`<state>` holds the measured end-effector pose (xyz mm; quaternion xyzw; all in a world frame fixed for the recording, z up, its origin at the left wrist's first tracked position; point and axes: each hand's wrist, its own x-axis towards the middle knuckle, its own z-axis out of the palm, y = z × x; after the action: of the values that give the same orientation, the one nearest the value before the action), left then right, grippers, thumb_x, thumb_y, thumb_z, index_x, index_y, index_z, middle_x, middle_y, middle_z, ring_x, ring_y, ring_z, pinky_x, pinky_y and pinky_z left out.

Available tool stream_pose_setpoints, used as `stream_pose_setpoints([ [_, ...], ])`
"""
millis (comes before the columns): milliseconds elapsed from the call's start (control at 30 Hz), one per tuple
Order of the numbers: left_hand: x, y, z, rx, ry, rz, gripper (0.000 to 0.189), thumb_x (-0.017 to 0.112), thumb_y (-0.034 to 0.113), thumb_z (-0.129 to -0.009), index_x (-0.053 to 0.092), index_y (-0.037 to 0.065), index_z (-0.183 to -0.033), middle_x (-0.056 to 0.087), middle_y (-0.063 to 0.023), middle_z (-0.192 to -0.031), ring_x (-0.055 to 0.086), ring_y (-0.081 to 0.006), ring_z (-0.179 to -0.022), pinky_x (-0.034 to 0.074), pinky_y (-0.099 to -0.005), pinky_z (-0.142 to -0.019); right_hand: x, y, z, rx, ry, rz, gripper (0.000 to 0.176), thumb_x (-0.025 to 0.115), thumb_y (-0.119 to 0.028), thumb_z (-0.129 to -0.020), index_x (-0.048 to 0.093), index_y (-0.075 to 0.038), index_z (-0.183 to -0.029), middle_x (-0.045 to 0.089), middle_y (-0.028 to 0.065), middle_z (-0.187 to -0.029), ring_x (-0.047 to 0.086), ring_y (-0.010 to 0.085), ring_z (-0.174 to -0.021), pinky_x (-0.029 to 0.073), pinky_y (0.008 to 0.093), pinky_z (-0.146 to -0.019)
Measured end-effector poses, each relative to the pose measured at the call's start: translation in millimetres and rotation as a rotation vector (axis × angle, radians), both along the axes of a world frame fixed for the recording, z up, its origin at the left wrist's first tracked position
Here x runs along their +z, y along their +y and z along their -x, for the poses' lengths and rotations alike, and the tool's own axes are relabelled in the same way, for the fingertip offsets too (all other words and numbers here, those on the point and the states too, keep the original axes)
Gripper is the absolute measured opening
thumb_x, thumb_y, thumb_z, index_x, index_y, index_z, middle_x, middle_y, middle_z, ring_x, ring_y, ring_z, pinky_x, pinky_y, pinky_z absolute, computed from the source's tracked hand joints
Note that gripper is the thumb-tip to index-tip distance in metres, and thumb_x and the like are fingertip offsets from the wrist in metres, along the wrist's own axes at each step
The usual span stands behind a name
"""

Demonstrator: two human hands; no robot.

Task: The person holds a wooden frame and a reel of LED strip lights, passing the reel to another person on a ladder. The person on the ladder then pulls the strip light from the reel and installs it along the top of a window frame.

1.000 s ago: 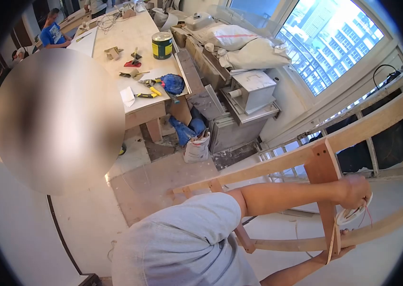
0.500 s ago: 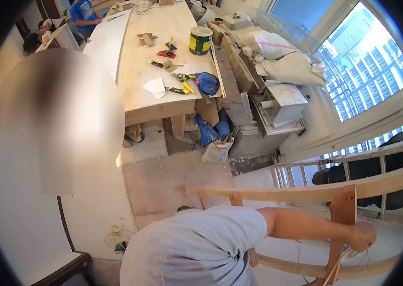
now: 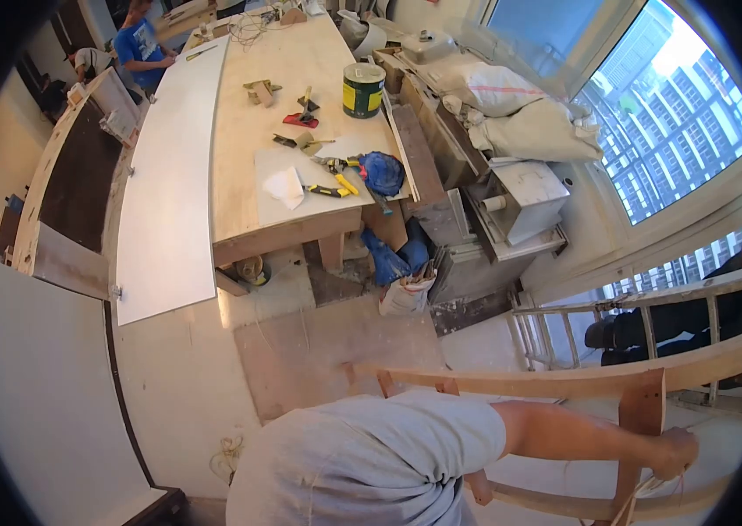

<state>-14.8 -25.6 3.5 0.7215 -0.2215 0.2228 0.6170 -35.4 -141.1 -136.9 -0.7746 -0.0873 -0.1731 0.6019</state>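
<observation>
My left arm, in a grey short sleeve, reaches across the lower right of the head view. My left hand (image 3: pixel 676 451) is closed at the curved wooden frame (image 3: pixel 555 381), beside its upright brown crosspiece (image 3: pixel 642 405). Thin pale strands (image 3: pixel 649 485) hang below the fingers and run down past the lower rail (image 3: pixel 564 501). The fingertips are turned away from me. My right hand is out of view.
A workbench (image 3: pixel 239 188) holds a paint can (image 3: pixel 363 90), a yellow-handled tool (image 3: pixel 329 190) and a blue bundle (image 3: pixel 381 174). A long white panel (image 3: pixel 165 193) lies along its left. Sacks (image 3: pixel 537 127) lie by the window. A person in blue (image 3: pixel 138 48) stands far back.
The view has shifted, so the bench's white panel and the cabinets at left now show where a blurred patch was. My left hand stays at the frame, fingers closed.
</observation>
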Motion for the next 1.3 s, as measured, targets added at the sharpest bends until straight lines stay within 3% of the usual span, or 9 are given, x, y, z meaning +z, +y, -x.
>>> stream_pose_setpoints([
  [667, 1, 6, 10, 0.059, -0.02, 0.002, 0.012, 0.061, 0.004, -0.058, 0.069, 0.001, -0.067, 0.063, -0.0241, -0.07, 0.064, -0.0394, -0.071, 0.051, -0.0438, -0.065, -36, 40, 24, 0.079, 0.094, -0.05, 0.042, 0.037, -0.037, -0.101, 0.046, -0.004, -0.125, 0.061, 0.0145, -0.096, 0.062, 0.0221, -0.082, 0.056, 0.0353, -0.074],
  [867, 3, 14, 14, -0.019, -0.027, 0.024, 0.012, 0.065, 0.011, -0.07, 0.071, 0.001, -0.075, 0.065, -0.0233, -0.08, 0.064, -0.0395, -0.082, 0.05, -0.0455, -0.073, -25, -1, 1, 0.066, 0.032, -0.091, 0.038, 0.04, -0.034, -0.101, 0.047, -0.004, -0.123, 0.062, 0.0145, -0.095, 0.063, 0.0221, -0.081, 0.057, 0.0348, -0.072],
  [967, -21, -7, -21, 0.083, -0.142, 0.076, 0.024, 0.063, 0.028, -0.077, 0.069, 0.005, -0.074, 0.065, -0.0209, -0.08, 0.064, -0.0381, -0.081, 0.049, -0.047, -0.072, -8, -61, -23, 0.038, -0.004, -0.203, 0.037, 0.041, -0.033, -0.101, 0.048, -0.005, -0.123, 0.062, 0.0145, -0.095, 0.063, 0.022, -0.081, 0.057, 0.0346, -0.07],
  [1000, -23, -4, -26, 0.001, -0.032, -0.073, 0.025, 0.062, 0.029, -0.079, 0.069, 0.005, -0.078, 0.066, -0.0194, -0.079, 0.063, -0.038, -0.077, 0.049, -0.0476, -0.069, -4, -86, -27, 0.03, -0.023, -0.269, 0.036, 0.041, -0.033, -0.101, 0.048, -0.005, -0.122, 0.062, 0.0145, -0.094, 0.063, 0.022, -0.08, 0.057, 0.0345, -0.07],
  [1033, -44, -13, -41, 0.117, -0.299, 0.025, 0.025, 0.063, 0.029, -0.081, 0.07, 0.005, -0.082, 0.066, -0.0174, -0.077, 0.063, -0.0343, -0.07, 0.049, -0.0459, -0.064, 1, -109, -29, 0.026, -0.027, -0.342, 0.036, 0.041, -0.032, -0.1, 0.048, -0.005, -0.122, 0.062, 0.0145, -0.094, 0.063, 0.022, -0.08, 0.057, 0.0344, -0.07],
  [1067, -18, 12, -7, -0.114, 0.021, 0.056, 0.024, 0.064, 0.028, -0.084, 0.071, 0.005, -0.085, 0.067, -0.0165, -0.077, 0.065, -0.0291, -0.068, 0.05, -0.0434, -0.062, 4, -125, -29, 0.027, -0.031, -0.41, 0.035, 0.042, -0.032, -0.1, 0.049, -0.005, -0.122, 0.063, 0.0145, -0.094, 0.063, 0.022, -0.08, 0.057, 0.0344, -0.069],
  [1100, -17, 13, -11, -0.198, 0.115, 0.013, 0.023, 0.065, 0.027, -0.086, 0.072, 0.005, -0.089, 0.068, -0.016, -0.079, 0.067, -0.024, -0.071, 0.051, -0.0415, -0.064, 8, -143, -29, 0.032, -0.04, -0.477, 0.034, 0.042, -0.032, -0.1, 0.049, -0.005, -0.121, 0.063, 0.0146, -0.094, 0.063, 0.022, -0.08, 0.057, 0.0343, -0.069],
  [1200, 3, 27, 4, -0.13, -0.141, -0.13, 0.02, 0.063, 0.021, -0.088, 0.072, 0.006, -0.095, 0.07, -0.0176, -0.09, 0.068, -0.0312, -0.084, 0.051, -0.0381, -0.075, 8, -164, -37, 0.138, -0.019, -0.616, 0.033, 0.043, -0.031, -0.1, 0.049, -0.006, -0.121, 0.063, 0.0146, -0.093, 0.064, 0.022, -0.079, 0.058, 0.0341, -0.068],
  [1300, 11, 35, 13, -0.065, -0.085, -0.22, 0.02, 0.062, 0.018, -0.088, 0.071, 0.003, -0.096, 0.07, -0.017, -0.089, 0.067, -0.0279, -0.081, 0.05, -0.0362, -0.076, 18, -153, -34, 0.212, 0.052, -0.656, 0.03, 0.045, -0.03, -0.1, 0.051, -0.007, -0.118, 0.064, 0.0142, -0.091, 0.064, 0.0225, -0.078, 0.058, 0.0341, -0.068],
])
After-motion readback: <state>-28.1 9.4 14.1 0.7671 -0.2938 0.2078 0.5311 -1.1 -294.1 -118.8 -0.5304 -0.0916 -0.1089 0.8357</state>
